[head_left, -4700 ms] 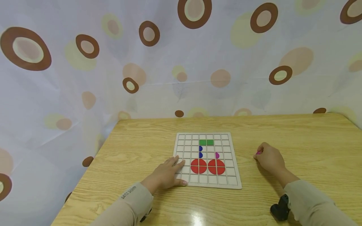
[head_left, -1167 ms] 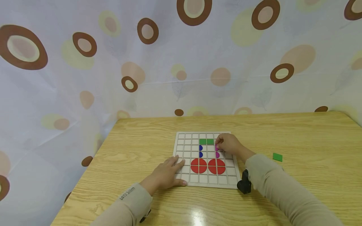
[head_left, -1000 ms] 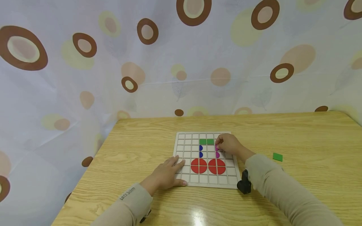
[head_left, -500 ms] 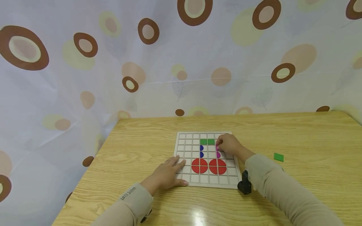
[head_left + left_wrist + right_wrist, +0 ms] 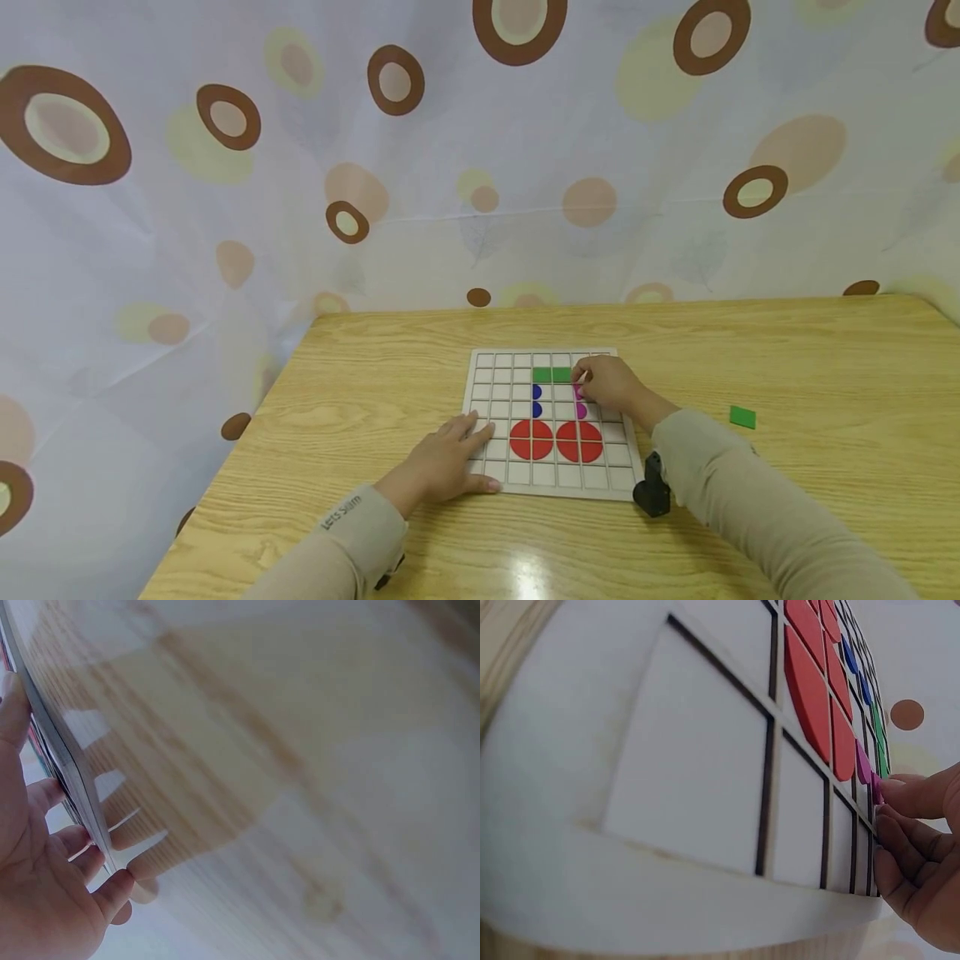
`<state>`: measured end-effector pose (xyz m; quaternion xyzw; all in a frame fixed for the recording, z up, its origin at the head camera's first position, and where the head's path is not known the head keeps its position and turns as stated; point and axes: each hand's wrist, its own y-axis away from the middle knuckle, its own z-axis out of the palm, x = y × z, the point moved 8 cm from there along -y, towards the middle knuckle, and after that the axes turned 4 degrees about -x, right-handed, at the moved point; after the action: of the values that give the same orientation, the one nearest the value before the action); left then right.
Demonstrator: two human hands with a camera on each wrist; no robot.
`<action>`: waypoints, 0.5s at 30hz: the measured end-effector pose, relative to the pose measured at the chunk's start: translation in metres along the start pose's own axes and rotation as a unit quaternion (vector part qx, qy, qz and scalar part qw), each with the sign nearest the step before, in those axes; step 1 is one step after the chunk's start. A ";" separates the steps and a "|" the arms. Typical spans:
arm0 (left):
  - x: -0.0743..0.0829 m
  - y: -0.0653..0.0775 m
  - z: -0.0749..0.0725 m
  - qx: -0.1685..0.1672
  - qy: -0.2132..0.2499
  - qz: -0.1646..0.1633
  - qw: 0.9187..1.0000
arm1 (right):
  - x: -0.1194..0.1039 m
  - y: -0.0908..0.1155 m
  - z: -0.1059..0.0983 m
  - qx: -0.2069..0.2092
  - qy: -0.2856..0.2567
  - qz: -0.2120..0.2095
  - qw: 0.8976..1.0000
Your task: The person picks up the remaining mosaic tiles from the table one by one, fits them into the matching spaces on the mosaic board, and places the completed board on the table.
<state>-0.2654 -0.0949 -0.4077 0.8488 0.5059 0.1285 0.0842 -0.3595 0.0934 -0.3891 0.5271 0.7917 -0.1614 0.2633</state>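
Note:
A white grid board (image 5: pixel 543 475) lies on the wooden table. Fingers of my right hand (image 5: pixel 611 385) pinch a magenta half-circle tile (image 5: pixel 877 789) at a cell on the board's right side; they partly cover it in the head view. A second magenta half-circle (image 5: pixel 581 411) sits in the cell just nearer. My left hand (image 5: pixel 444 460) rests with spread fingers on the board's left edge. Set in other cells are two blue half-circles (image 5: pixel 536 409), two green tiles (image 5: pixel 542 374) and several red quarter pieces (image 5: pixel 520 450) forming two circles.
One loose green tile (image 5: pixel 743 417) lies on the table (image 5: pixel 825 358) to the right of the board, beyond my right forearm. A patterned cloth (image 5: pixel 420 275) hangs behind the table's far edge.
Since the oldest frame, my right hand has moved left from the table to the board with the magenta half-circle, uncovering the loose green tile. Over the last second both hands stay nearly still.

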 end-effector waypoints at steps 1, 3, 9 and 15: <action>0.000 0.000 0.000 0.000 -0.001 0.000 1.000 | 0.000 0.000 0.000 -0.002 0.001 -0.001 1.000; 0.001 0.000 0.000 -0.001 -0.003 0.000 1.000 | 0.000 0.000 0.001 -0.007 -0.002 -0.002 1.000; 0.002 0.001 -0.002 0.000 -0.005 0.001 1.000 | 0.000 -0.002 0.001 -0.012 0.005 -0.004 1.000; 0.002 0.001 -0.001 -0.001 -0.005 0.002 1.000 | 0.001 -0.003 0.001 -0.012 0.019 0.004 1.000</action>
<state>-0.2637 -0.0940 -0.4065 0.8504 0.5035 0.1251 0.0869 -0.3622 0.0925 -0.3909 0.5305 0.7960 -0.1410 0.2551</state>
